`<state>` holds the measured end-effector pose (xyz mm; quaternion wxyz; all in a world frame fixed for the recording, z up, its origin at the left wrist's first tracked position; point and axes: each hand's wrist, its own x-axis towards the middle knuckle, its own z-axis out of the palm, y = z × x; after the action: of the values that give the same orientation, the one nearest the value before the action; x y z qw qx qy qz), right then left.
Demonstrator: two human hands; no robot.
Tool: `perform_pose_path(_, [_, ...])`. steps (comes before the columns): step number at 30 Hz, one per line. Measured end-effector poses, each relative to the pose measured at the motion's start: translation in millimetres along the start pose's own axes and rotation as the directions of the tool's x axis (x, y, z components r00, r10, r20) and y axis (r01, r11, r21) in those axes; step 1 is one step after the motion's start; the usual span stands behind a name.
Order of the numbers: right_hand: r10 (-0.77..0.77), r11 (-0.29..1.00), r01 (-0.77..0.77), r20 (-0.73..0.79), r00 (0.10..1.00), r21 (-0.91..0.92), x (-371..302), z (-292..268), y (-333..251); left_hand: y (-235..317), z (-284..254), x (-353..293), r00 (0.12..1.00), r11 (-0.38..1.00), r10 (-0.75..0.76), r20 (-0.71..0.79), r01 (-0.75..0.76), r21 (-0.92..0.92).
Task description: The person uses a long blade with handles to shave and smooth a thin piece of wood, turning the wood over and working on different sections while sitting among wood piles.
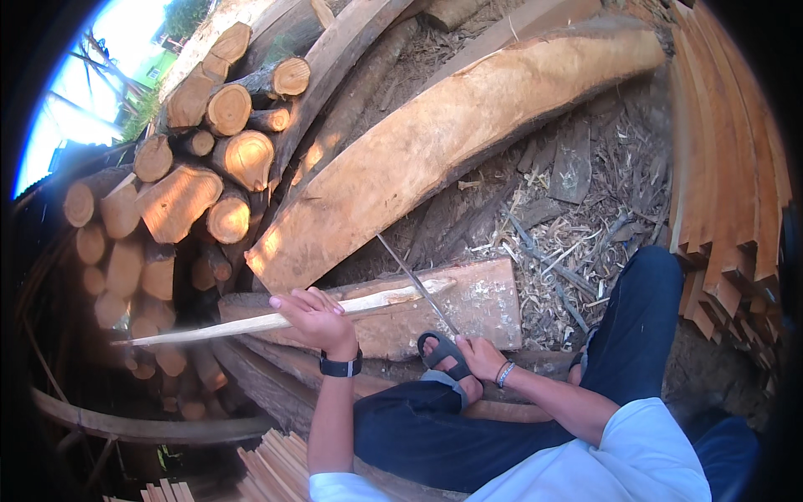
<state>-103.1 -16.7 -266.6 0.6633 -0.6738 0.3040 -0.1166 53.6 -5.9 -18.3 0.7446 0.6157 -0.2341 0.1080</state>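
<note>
In my left hand (316,325) is a long, pale, peeled wooden stick (209,329), gripped near its middle. The stick lies slanted, with its thin tapering end out to the left and its other end over a flat wooden board (489,305). My right hand (480,358) is closed around the handle of a machete (416,284), whose handle is mostly hidden in the fist. Its long narrow blade points up and left, crossing the stick's right end; whether the two touch I cannot tell. A sandaled foot (443,356) rests close to my right hand.
A large curved slab (452,125) of sawn wood lies ahead. Cut logs (248,159) are stacked at the left. Wood shavings (552,217) and bark cover the ground right of the board. Long sawn planks (723,142) stand piled at the far right; thin strips (272,468) lie at lower left.
</note>
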Motion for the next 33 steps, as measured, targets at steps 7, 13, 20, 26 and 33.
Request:
perform_pose_path(7, [-0.109, 0.991, 0.112, 0.034, 0.993, -0.073, -8.7, -0.1, -22.3, -1.3, -0.5, -0.3, 1.000, 1.000, -0.008, 0.003, 0.008, 0.002])
perform_pose_path(13, [0.266, 0.962, -0.271, 0.148, 0.953, 0.016, 3.8, -12.5, 3.0, -1.6, 0.8, -2.2, 1.000, 1.000, -0.008, -0.001, 0.008, 0.011])
perform_pose_path(20, [-0.054, 0.998, 0.057, 0.089, 0.995, -0.031, -6.8, -1.0, -25.6, -4.2, -2.9, 2.8, 1.000, 1.000, -0.028, -0.006, 0.028, -0.012])
perform_pose_path(26, [-0.008, 0.999, 0.005, 0.094, 0.996, 0.037, -7.0, 2.4, -23.7, -3.5, -9.9, 6.4, 0.999, 1.000, -0.014, -0.040, 0.014, 0.005])
perform_pose_path(33, [-0.177, 0.979, 0.167, 0.078, 0.981, 0.119, -2.0, 9.0, -49.1, -4.2, -8.0, 8.1, 0.999, 1.000, -0.022, -0.049, 0.021, -0.014])
